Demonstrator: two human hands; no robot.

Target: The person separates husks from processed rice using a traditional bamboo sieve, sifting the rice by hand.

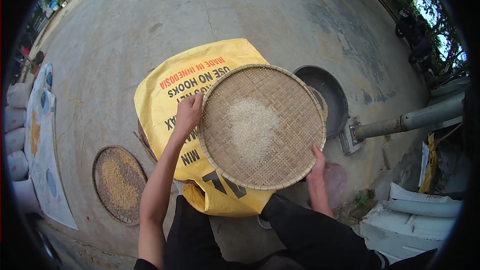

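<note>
A round woven bamboo tray (290, 100) is held up in front of me, with a pale patch of rice grain (252, 127) lying in its middle. My left hand (188, 113) grips the tray's left rim. My right hand (317, 164) grips its lower right rim. Under the tray lies a yellow sack (185, 77) printed with black and orange letters, spread on the concrete ground.
A dark round pan (331, 96) sits just behind the tray on the right. Another woven tray of brownish grain (119, 185) lies on the ground at the left. A grey pipe (410, 119) and white sacks (425, 205) are at the right; filled sacks (17, 135) at far left.
</note>
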